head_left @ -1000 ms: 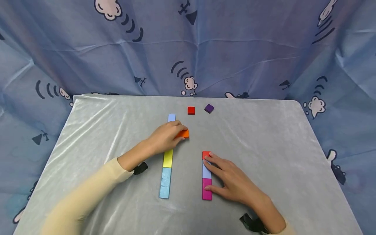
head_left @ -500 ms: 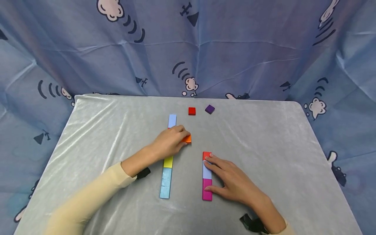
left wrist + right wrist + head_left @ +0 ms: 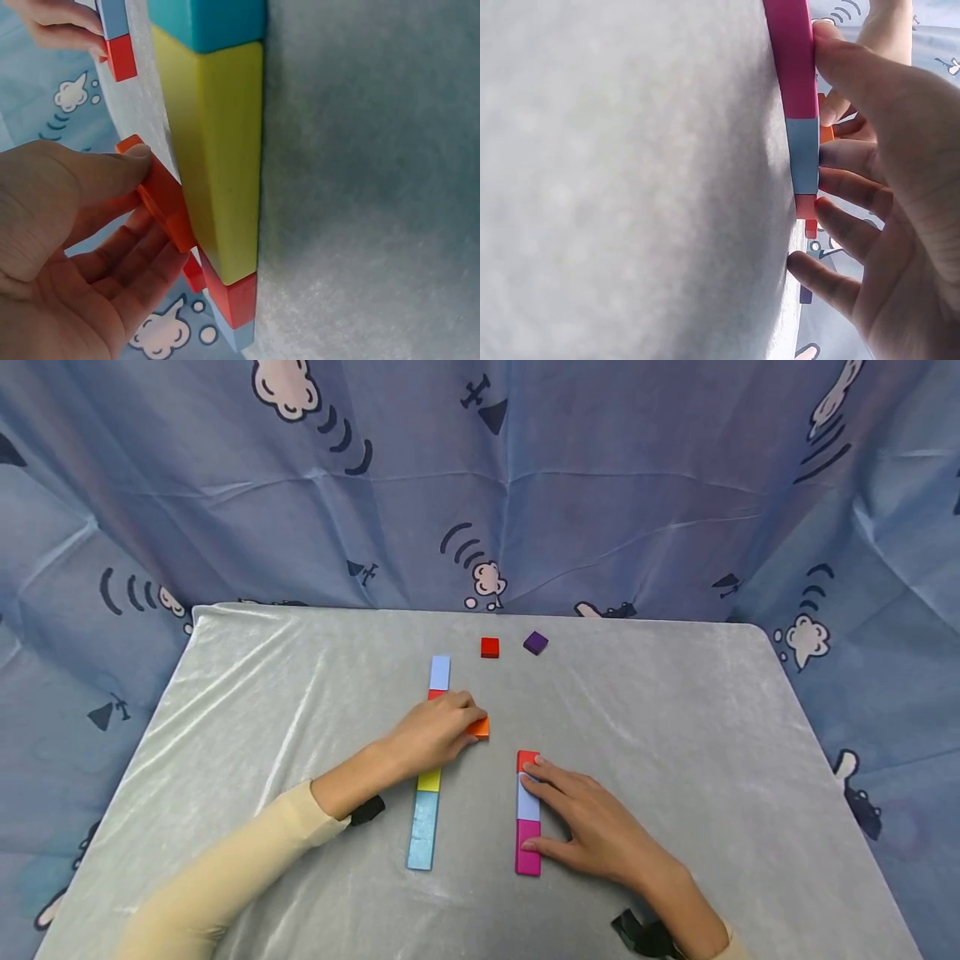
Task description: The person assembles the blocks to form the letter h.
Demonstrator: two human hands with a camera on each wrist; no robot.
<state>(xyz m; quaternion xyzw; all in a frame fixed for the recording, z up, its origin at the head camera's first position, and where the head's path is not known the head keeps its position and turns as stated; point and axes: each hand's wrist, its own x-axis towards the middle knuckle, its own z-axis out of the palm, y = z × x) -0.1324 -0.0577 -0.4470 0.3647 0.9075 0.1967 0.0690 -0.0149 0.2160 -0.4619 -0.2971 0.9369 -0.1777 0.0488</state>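
Note:
My left hand (image 3: 431, 735) pinches an orange block (image 3: 480, 729) between thumb and fingers. It lies just right of a long row of blocks: light blue (image 3: 440, 672), red (image 3: 436, 695), yellow (image 3: 429, 780) and teal (image 3: 422, 831). Part of that row is hidden under the hand. In the left wrist view, the orange block (image 3: 165, 199) tilts close against the yellow block's side. My right hand (image 3: 592, 818) rests with spread fingers on a shorter row, touching its magenta (image 3: 528, 860), light blue (image 3: 528, 797) and red (image 3: 527, 759) blocks.
A loose red block (image 3: 490, 647) and a purple block (image 3: 536, 642) lie near the far edge of the table, which has a pale grey cloth (image 3: 675, 710). Blue patterned curtains (image 3: 600, 485) hang behind and at both sides.
My left hand has brought the orange block nearer to me and slightly right, uncovering the red block in the long row. The right hand stays in place.

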